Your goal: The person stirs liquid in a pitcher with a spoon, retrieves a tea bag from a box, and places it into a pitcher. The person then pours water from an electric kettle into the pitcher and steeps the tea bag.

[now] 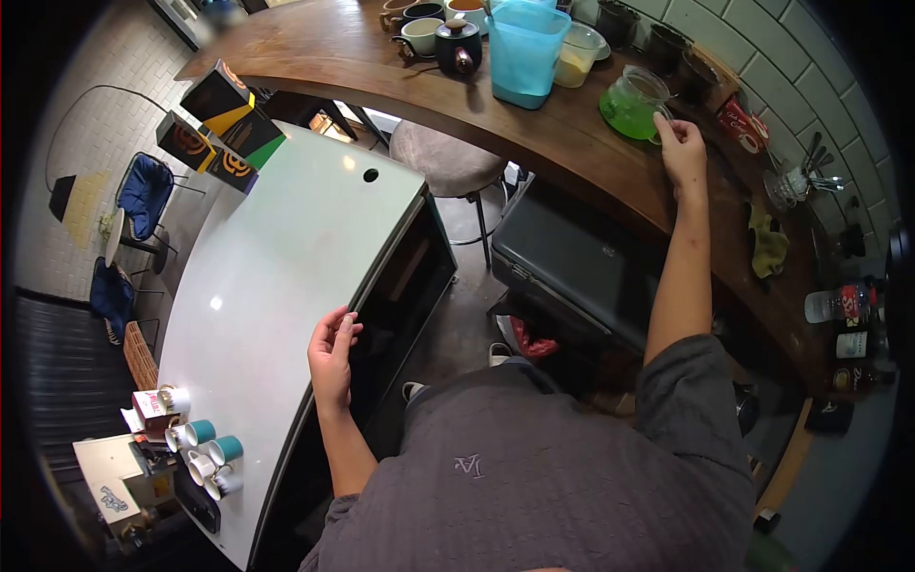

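Note:
On the wooden counter (pixel 400 84) at the upper right stands a glass jug (pixel 629 107) with bright green liquid. My right hand (pixel 683 153) reaches over the counter, its fingers closed round the handle at the jug's right side. Left of the jug are a tall blue translucent container (pixel 522 59) and a clear cup of yellowish stuff (pixel 575 59). Near the edge of the white counter (pixel 276 248), my left hand (pixel 334 357) hovers with its fingers loosely curled and apart, holding nothing visible.
Cups and a dark teapot (pixel 458 48) stand at the top. Spoons in a glass (pixel 789 183), a cloth (pixel 767 243) and bottles (pixel 839 305) line the right. Mugs (pixel 225 450) stand lower left. A stool (pixel 443 157) and black case (pixel 581 257) fill the gap between counters.

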Demonstrator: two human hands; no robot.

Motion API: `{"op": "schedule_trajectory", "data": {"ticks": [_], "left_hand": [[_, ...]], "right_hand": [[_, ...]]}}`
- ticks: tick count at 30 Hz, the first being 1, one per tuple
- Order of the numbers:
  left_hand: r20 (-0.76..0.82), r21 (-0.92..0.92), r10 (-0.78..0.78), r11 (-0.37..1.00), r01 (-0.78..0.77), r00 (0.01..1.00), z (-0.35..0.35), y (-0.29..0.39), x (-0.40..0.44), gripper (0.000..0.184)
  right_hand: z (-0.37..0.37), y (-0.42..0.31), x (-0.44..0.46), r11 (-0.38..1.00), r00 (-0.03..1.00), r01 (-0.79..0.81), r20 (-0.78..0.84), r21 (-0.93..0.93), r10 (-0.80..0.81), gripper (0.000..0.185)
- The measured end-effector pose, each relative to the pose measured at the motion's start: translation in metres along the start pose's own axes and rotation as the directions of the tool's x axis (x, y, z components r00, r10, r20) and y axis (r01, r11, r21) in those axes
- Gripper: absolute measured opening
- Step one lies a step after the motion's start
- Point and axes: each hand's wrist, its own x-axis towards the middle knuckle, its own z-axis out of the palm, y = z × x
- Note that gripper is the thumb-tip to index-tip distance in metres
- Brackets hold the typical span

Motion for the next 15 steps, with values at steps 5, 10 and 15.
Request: {"op": "schedule_trajectory", "data": {"ticks": [5, 10, 15], "left_hand": [[-0.041, -0.025, -0.046, 0.999, 0.045, 0.998, 0.010, -0.004, -0.007, 0.033], [-0.060, -0.048, -0.041, 0.998, 0.038, 0.997, 0.016, -0.001, -0.007, 0.034], [-0.050, -0.042, -0.045, 0.998, 0.043, 0.998, 0.016, 0.001, -0.004, 0.034]], "right_hand": [[0.002, 0.001, 0.009, 0.995, 0.969, -0.095, 0.230, 0.008, 0.090, 0.045], [0.003, -0.003, 0.000, 0.999, 0.988, -0.016, 0.154, 0.044, 0.009, 0.051], [-0.016, -0.018, -0.024, 0.998, 0.981, -0.004, 0.192, 0.066, -0.009, 0.050]]}}
